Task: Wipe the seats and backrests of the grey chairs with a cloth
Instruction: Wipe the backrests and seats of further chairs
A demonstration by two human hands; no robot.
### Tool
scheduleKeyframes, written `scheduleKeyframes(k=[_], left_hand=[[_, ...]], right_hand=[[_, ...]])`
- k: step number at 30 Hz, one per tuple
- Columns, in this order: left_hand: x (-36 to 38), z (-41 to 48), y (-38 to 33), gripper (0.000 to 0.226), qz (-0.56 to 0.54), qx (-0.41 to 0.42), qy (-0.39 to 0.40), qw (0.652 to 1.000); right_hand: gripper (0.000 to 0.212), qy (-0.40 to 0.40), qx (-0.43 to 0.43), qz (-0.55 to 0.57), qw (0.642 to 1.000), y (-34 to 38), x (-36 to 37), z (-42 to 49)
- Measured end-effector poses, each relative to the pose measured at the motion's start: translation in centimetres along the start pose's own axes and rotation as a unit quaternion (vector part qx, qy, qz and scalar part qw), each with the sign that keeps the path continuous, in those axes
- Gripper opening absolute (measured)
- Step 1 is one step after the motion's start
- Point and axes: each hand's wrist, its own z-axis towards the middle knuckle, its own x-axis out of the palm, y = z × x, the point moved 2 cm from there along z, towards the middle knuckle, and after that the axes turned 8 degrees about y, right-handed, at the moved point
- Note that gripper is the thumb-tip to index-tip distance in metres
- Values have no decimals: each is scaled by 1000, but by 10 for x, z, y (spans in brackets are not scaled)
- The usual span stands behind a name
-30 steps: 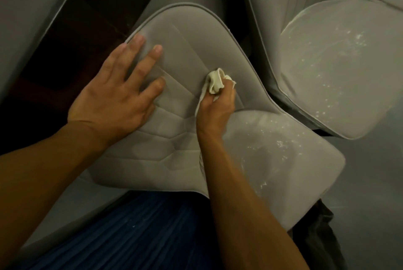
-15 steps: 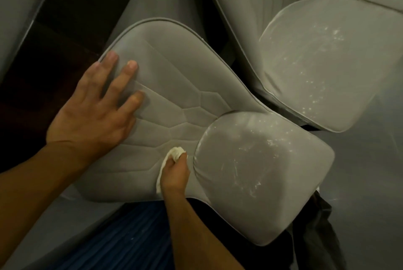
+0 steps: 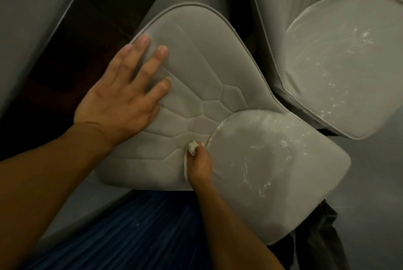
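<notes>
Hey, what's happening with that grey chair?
A person is wiping it. The left hand lies flat on the quilted backrest. The right hand grips a small white cloth and presses it where the backrest meets the seat. White specks show on that seat and on the second chair beside it, so both seats look not yet wiped.
</notes>
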Motion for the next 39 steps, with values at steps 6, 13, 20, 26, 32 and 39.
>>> scheduleKeyframes(k=[6, 13, 20, 26, 32, 39], left_hand=[[-2, 1, -1, 44, 8, -6, 17, 1000], [-4, 2, -1, 46, 2, -7, 22, 1000], [-4, 2, -1, 46, 14, -10, 27, 999], [-3, 2, 0, 45, 10, -12, 33, 999], [-2, 2, -1, 42, 23, -20, 36, 999], [-1, 3, -1, 38, 33, -17, 27, 999]], right_hand=[[12, 25, 13, -42, 999, -35, -2, -9], [8, -30, -260, -98, 960, 2, 1, -31], [10, 11, -78, -133, 988, -38, 8, 12], [14, -28, -228, -57, 972, -4, -4, -19], [14, -11, -117, -130, 984, -33, 10, 3], [16, -62, -88, -1, 994, 6, -24, 15]])
